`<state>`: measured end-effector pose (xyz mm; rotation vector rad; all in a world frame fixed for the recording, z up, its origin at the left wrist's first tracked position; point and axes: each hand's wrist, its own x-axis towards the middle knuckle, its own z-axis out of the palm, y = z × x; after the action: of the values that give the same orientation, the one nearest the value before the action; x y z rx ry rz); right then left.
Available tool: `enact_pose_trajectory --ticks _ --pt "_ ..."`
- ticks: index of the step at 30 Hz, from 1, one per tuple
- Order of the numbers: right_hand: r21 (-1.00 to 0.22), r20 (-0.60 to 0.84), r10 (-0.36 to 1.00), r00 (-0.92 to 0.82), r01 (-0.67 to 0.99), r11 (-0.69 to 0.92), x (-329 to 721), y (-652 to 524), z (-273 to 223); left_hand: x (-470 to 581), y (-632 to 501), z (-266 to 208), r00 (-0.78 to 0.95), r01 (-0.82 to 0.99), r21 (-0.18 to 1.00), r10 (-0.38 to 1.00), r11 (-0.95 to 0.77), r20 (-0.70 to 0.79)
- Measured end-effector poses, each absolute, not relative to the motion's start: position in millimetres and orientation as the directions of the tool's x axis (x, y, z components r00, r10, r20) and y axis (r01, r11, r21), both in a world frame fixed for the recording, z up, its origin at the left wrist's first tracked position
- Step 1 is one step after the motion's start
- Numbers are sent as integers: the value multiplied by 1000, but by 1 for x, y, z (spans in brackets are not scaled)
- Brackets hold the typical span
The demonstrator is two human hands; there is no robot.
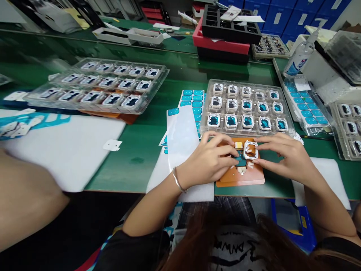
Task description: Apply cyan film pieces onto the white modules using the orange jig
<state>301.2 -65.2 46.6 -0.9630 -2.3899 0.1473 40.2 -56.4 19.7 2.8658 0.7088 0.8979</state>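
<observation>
A small white squarish frame (251, 150) with an open middle is pinched at its right side between the thumb and fingers of my right hand (287, 156). It is over an orange board (248, 178), beside a teal block (240, 159). My left hand (216, 158) reaches in from the left with its fingers apart, the tips resting at the block's left edge; its thumb is hidden. A small yellow piece (238, 145) sits just above the block. Little white bits lie around the block on the board.
Behind my hands stands a clear tray (204, 113) of similar framed parts. Another such tray (153, 109) lies left. Teal sticker sheets (186, 98) and white backing paper (180, 139) are left of me. A pump bottle (300, 56) stands right. Another person's arm (25, 199) enters at left.
</observation>
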Motion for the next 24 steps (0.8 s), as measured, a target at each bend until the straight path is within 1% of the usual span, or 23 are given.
enact_pose_trajectory --ticks 4,6,9,12,16,24 --pt "-304 535 603 -591 532 791 293 -70 44 38 -56 22 535 471 301 540 -829 650" --pt "-304 558 564 -609 482 822 288 -72 41 38 -56 23 468 484 347 573 -803 673" --pt "-297 568 534 -626 449 843 282 -71 34 40 -57 23 493 511 347 599 -786 631" --pt "-304 575 538 -617 450 840 281 -68 30 42 -59 22 548 539 323 615 -778 567" --pt "-321 562 548 -620 447 835 283 -66 30 42 -60 21 576 574 318 648 -754 498" --pt "-359 533 549 -644 416 836 286 -63 29 42 -60 20 584 581 305 647 -755 490"
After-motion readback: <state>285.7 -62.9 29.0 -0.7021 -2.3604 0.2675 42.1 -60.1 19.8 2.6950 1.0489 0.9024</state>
